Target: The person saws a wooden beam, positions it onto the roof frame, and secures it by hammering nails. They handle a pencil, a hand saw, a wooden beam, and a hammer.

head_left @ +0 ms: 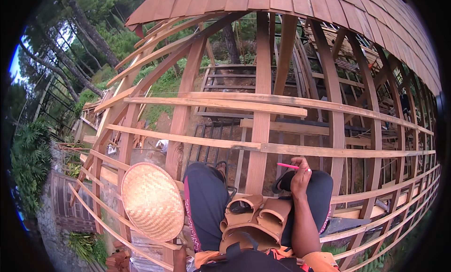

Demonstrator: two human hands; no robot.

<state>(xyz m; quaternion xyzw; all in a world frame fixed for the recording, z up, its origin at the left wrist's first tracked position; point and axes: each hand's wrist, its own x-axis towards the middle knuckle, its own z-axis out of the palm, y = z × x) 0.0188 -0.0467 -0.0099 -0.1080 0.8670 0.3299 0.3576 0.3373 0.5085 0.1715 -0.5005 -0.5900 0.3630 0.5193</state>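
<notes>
Woven hat (152,201) shows left of what seems my left hand (180,259), cut by the lower edge so I cannot tell its grasp; then come my tan tool pouch (258,222), a pink pen (285,166) below a long wooden batten (329,152), and my right hand (300,179), fingers pinching that pen. To handle it well, I judge, I need a light but sure pinch and a steady wrist, since a drop could go through the open wooden frame (260,133). Pale lettering (189,218) runs down my dark trouser legs (206,197), too small to read.
</notes>
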